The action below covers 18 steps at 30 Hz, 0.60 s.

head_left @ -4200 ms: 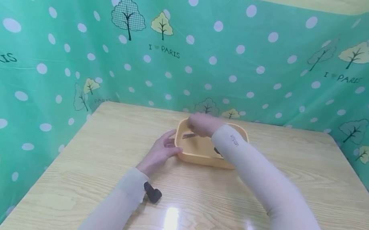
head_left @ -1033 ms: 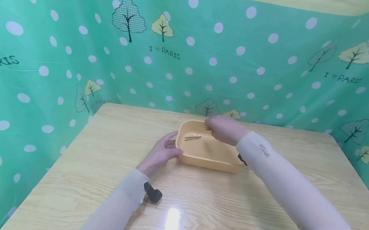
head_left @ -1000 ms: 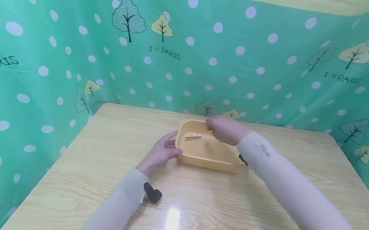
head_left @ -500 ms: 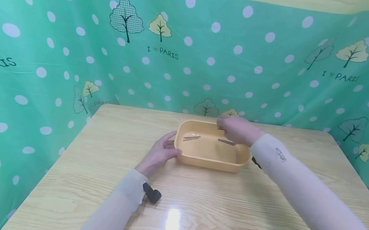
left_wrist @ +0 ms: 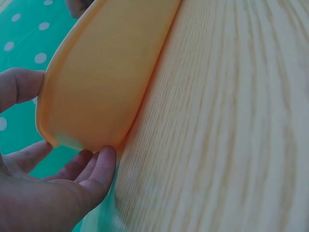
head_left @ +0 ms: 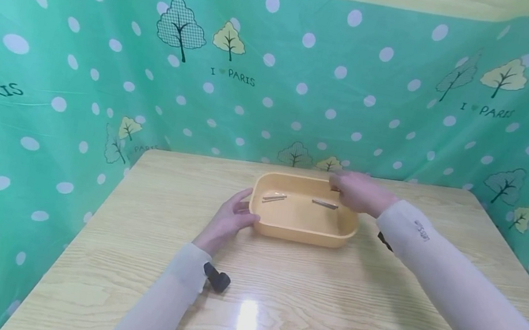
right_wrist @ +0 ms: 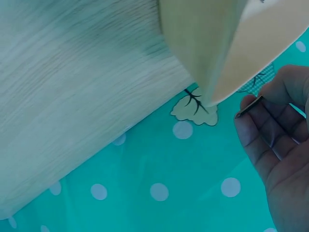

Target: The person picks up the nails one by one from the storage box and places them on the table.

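A shallow yellow-orange plastic box [head_left: 300, 235] stands on the wooden table. My left hand [head_left: 229, 220] grips its left end, thumb at the front corner and fingers along the outer wall, as the left wrist view also shows on the box wall [left_wrist: 101, 82]. Over the back right rim is my right hand [head_left: 361, 193]. It pinches a small thin metal strip [right_wrist: 249, 107] between thumb and fingertips; its exact kind cannot be made out. Inside the box lie thin metal pieces [head_left: 274, 197] on the left and another slim metal piece [head_left: 324, 204] toward the right.
The light wood table [head_left: 163, 265] extends around the box, with its back edge close behind it. A green dotted curtain [head_left: 230, 118] hangs behind and at both sides. Light-coloured sleeves with small black wrist straps [head_left: 217, 278] cover the forearms.
My right hand has moved from the box's left part rightward to its back right, still pinching a strip. The metal piece at right has come into view. My left hand has stayed put.
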Tool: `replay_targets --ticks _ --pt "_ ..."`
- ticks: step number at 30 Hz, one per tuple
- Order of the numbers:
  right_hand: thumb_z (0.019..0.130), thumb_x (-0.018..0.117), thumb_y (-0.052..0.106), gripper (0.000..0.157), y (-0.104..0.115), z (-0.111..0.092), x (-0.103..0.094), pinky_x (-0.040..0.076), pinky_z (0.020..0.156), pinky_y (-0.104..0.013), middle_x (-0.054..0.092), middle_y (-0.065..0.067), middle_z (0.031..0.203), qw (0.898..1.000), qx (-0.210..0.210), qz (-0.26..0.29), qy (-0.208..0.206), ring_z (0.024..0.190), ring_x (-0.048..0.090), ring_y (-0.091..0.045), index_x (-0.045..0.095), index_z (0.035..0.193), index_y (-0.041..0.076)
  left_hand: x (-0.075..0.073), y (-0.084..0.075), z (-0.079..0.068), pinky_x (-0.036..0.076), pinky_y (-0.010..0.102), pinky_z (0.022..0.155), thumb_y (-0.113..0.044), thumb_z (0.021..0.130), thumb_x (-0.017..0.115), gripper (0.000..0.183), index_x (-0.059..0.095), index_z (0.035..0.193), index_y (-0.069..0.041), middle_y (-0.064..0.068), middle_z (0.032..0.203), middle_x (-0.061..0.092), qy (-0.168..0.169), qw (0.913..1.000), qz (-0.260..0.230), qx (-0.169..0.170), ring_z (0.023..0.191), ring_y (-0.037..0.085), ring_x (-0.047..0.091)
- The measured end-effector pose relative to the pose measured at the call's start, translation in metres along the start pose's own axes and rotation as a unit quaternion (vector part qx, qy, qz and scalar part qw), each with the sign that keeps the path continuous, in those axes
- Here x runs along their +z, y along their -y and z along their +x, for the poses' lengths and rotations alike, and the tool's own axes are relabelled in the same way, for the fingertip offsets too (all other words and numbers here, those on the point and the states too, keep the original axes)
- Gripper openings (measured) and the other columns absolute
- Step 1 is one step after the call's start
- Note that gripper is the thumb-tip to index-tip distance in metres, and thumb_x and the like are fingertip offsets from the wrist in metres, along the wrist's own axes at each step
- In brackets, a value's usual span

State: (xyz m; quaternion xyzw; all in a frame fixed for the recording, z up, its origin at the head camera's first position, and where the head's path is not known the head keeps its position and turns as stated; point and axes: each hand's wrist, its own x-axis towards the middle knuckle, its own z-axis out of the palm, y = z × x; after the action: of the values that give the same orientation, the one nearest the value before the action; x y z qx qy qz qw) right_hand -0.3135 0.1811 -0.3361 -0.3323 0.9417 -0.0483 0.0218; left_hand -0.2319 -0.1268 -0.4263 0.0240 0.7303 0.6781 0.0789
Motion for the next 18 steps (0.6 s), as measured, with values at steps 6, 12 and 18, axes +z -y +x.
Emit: replay_targets --ticks 6,12,18 --pt "0.081 0.054 -0.01 0.024 -0.007 -0.007 0.004 0.052 0.068 -0.033 0.061 -0.005 0.088 1.0 0.004 0.008 -0.003 0.074 0.056 -0.019 0.062 0.088 0.011 0.0 0.001 0.0 0.046 0.042 0.099 -0.013 0.078 0.074 0.08 0.036 0.148 -0.025 0.018 0.135 0.049 0.005 1.0 -0.008 0.003 0.12 0.028 0.052" --pt "0.079 0.059 -0.009 0.022 -0.015 -0.011 0.011 0.052 0.066 -0.032 0.061 -0.003 0.085 1.0 -0.006 -0.019 -0.014 0.072 0.055 -0.017 0.063 0.087 0.011 -0.001 0.004 0.002 0.045 0.044 0.099 -0.014 0.077 0.075 0.081 0.036 0.147 -0.026 0.017 0.134 0.05 0.007 0.9999 -0.008 0.002 0.12 0.028 0.052" --pt "0.078 0.063 -0.009 0.021 -0.022 -0.017 0.015 0.053 0.067 -0.034 0.063 -0.007 0.087 0.999 -0.007 -0.031 -0.024 0.073 0.056 -0.019 0.066 0.089 0.007 0.0 0.002 0.001 0.046 0.043 0.098 -0.013 0.078 0.074 0.08 0.037 0.147 -0.026 0.017 0.134 0.051 0.003 0.9999 -0.01 0.003 0.119 0.028 0.052"
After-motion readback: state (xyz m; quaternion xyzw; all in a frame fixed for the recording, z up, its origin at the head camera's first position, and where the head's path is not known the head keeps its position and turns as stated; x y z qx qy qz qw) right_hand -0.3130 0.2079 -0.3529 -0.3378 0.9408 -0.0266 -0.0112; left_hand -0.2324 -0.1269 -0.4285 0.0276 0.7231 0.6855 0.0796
